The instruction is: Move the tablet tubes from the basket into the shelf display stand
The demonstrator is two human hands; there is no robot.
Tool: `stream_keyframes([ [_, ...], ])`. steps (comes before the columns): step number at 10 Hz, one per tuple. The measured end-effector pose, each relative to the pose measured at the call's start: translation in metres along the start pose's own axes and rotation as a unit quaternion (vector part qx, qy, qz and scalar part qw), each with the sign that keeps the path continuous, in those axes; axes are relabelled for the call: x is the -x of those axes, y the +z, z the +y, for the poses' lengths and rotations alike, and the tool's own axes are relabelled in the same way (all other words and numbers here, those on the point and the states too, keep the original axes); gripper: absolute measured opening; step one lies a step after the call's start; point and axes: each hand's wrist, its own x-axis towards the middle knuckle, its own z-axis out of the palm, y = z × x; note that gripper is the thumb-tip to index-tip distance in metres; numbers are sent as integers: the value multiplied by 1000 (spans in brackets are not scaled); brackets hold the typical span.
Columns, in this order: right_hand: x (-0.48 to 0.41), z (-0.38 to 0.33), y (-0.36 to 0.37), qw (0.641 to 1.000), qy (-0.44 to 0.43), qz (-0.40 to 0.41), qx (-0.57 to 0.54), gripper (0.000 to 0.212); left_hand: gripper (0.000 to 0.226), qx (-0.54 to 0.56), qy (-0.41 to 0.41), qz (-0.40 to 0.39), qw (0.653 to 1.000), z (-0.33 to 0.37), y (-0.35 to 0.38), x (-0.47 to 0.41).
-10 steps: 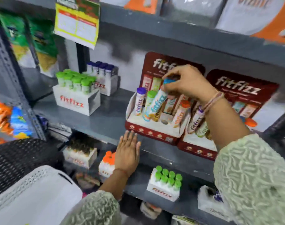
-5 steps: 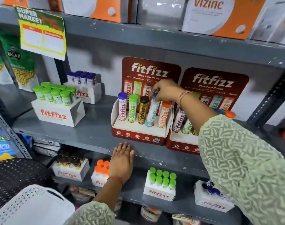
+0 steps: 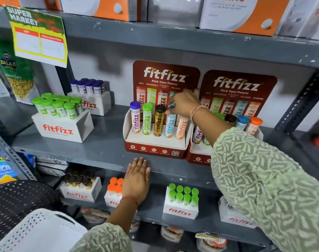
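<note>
A red Fitfizz display stand (image 3: 155, 152) sits on the grey middle shelf. In it stand a purple-capped tube (image 3: 135, 118), a green-capped one (image 3: 147, 120), a black-capped one (image 3: 159, 120), a blue-capped tube (image 3: 170, 125) and an orange tube (image 3: 181, 128). My right hand (image 3: 185, 103) rests over the top of the blue-capped tube, fingers curled on its cap. My left hand (image 3: 137, 179) lies flat, fingers spread, against the shelf's front edge. A white perforated basket (image 3: 36, 231) is at the bottom left; its inside is hidden.
A second red stand (image 3: 198, 159) with several tubes stands to the right, partly behind my right arm. White Fitfizz boxes (image 3: 62, 128) of green and purple tubes fill the left shelf. More boxes (image 3: 180, 211) sit on the lower shelf. A black basket (image 3: 18, 199) is at left.
My right hand has lowered the blue-capped tube from a tilt into its slot between the black and orange tubes; it now stands upright. My left hand has stayed on the shelf edge.
</note>
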Motion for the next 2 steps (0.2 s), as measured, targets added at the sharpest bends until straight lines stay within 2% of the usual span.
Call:
stream_keyframes([
  [1,28,-6,-8,981,30,90,-170,41,65,21,1,-11,1000,-5,1,-1],
  [2,93,-16,-30,841,17,327,-430,20,72,74,9,51,996,6,-8,1],
])
